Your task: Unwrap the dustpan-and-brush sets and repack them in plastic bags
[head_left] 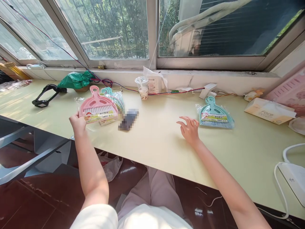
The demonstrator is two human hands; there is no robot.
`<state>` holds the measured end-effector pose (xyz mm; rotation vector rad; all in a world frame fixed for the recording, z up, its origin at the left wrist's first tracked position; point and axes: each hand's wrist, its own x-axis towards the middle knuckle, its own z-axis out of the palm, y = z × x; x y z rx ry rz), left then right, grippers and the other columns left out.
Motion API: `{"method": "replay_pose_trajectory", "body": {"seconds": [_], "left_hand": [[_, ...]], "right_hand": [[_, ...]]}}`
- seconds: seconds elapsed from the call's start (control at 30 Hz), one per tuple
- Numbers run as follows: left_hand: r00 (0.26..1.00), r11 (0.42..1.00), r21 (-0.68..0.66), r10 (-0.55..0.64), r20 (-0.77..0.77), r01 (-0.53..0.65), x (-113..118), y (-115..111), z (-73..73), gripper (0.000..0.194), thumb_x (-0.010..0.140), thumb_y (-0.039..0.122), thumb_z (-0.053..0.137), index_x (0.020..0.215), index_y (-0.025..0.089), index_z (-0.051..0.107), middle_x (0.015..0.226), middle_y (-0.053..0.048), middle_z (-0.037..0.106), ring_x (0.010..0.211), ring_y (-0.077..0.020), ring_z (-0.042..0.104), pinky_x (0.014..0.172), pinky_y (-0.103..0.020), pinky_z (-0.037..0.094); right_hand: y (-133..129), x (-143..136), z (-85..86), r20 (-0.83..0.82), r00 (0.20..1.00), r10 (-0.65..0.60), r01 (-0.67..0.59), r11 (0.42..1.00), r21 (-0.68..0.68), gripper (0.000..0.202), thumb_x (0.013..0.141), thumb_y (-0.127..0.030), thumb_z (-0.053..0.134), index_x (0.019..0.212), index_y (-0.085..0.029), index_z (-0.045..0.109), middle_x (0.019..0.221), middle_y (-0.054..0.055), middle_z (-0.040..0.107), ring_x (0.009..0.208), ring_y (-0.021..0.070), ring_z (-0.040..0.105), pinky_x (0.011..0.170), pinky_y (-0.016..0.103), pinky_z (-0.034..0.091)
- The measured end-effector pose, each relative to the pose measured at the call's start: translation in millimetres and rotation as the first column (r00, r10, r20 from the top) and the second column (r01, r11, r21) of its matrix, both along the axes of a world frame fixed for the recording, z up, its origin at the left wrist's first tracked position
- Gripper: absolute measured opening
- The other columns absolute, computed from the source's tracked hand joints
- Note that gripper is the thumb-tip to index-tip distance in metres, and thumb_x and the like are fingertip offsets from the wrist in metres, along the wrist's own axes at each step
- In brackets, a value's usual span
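Note:
On the left side of the table, my left hand (78,122) grips the lower left corner of a pink dustpan and brush set (98,103) in clear wrapping with a printed label. Behind and beside it lie wrapped green sets (116,99), partly hidden by the pink one. My right hand (190,128) is over the table with its fingers apart and slightly bent, holding nothing. Just to its right a green dustpan and brush set (213,114) lies flat in clear wrapping, handle towards the window.
A phone-like dark thing (128,120), blurred out, lies mid-table. Behind it stand a plastic cup (143,89) and a white packet (156,83). Black headgear (45,97) and a green bag (76,80) are at left. A tissue box (269,110) and white device (294,181) sit at right.

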<state>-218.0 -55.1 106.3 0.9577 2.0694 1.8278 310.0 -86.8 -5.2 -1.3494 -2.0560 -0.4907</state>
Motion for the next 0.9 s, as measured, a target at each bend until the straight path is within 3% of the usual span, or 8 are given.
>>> {"method": "replay_pose_trajectory", "body": {"seconds": [0.07,0.2,0.37,0.43,0.6,0.67,0.77,0.9], "left_hand": [[0.973,0.976,0.176,-0.156,0.172,0.125,36,8,11.4,0.012,0.088,0.012,0.047,0.092,0.019,0.056,0.090,0.002,0.071,0.088,-0.0133,0.066,0.094,-0.040,0.051],[0.700,0.813,0.380,-0.577,0.421,0.441,145,37,11.3,0.026,0.085,0.008,0.054,0.108,0.019,0.054,0.098,-0.001,0.071,0.095,-0.0149,0.068,0.098,-0.042,0.049],[0.239,0.545,0.383,-0.756,0.610,0.746,285,66,-50.1,0.035,0.080,0.017,0.066,0.113,0.016,0.055,0.105,-0.011,0.070,0.107,-0.0235,0.065,0.098,-0.044,0.049],[0.151,0.497,0.374,-0.736,0.660,0.783,316,69,-78.5,0.036,0.077,0.018,0.069,0.111,0.014,0.055,0.109,-0.013,0.068,0.110,-0.0253,0.064,0.099,-0.044,0.049],[0.068,0.411,0.376,-0.745,0.664,0.831,324,73,-113.9,0.045,0.071,0.021,0.075,0.112,0.017,0.056,0.117,-0.012,0.066,0.112,-0.0259,0.062,0.098,-0.042,0.048],[0.080,0.408,0.374,-0.758,0.648,0.833,317,75,-115.3,0.047,0.069,0.020,0.075,0.113,0.019,0.057,0.116,-0.011,0.066,0.111,-0.0251,0.063,0.097,-0.041,0.049],[0.061,0.359,0.369,-0.783,0.619,0.858,312,78,-113.2,0.041,0.069,0.020,0.073,0.107,0.018,0.061,0.110,-0.010,0.068,0.107,-0.0234,0.064,0.095,-0.038,0.049],[0.035,0.335,0.341,-0.756,0.653,0.878,313,77,-110.4,0.030,0.068,0.017,0.070,0.098,0.015,0.065,0.097,-0.009,0.070,0.095,-0.0225,0.067,0.087,-0.035,0.052]], "right_hand": [[0,-3,-1.8,-0.032,0.999,0.009,-0.008,1.000,0.022,0.041,0.084,-0.005,0.044,0.109,-0.029,0.066,0.126,0.005,0.061,0.119,0.0230,0.051,0.099,0.042,0.027],[0,-21,-1.6,-0.199,0.980,0.030,-0.004,0.992,0.128,0.035,0.088,-0.012,0.043,0.112,-0.029,0.062,0.124,0.008,0.060,0.117,0.0248,0.052,0.098,0.044,0.032],[9,-52,8.2,-0.401,0.911,0.097,-0.062,0.993,0.100,0.030,0.094,-0.023,0.038,0.117,-0.026,0.056,0.125,0.011,0.058,0.121,0.0263,0.050,0.101,0.047,0.036],[16,-53,8.6,-0.458,0.884,0.096,-0.099,0.995,0.017,0.029,0.097,-0.025,0.034,0.114,-0.025,0.057,0.116,0.010,0.061,0.114,0.0252,0.053,0.099,0.046,0.039],[25,-36,1.3,-0.621,0.783,-0.019,-0.005,0.999,-0.037,0.029,0.098,-0.032,0.033,0.112,-0.022,0.056,0.107,0.011,0.058,0.104,0.0253,0.054,0.088,0.043,0.046],[23,-36,0.4,-0.593,0.805,-0.010,0.023,1.000,0.015,0.026,0.097,-0.031,0.038,0.116,-0.023,0.055,0.114,0.012,0.055,0.112,0.0261,0.052,0.093,0.044,0.044],[21,-44,0.6,-0.489,0.868,0.082,-0.124,0.991,-0.054,0.025,0.096,-0.027,0.041,0.117,-0.025,0.055,0.119,0.011,0.056,0.117,0.0255,0.052,0.100,0.045,0.042],[32,-49,-3.6,-0.689,0.725,-0.016,-0.202,0.951,-0.236,0.024,0.095,-0.035,0.042,0.104,-0.021,0.060,0.103,0.010,0.063,0.100,0.0246,0.061,0.090,0.043,0.049]]}}
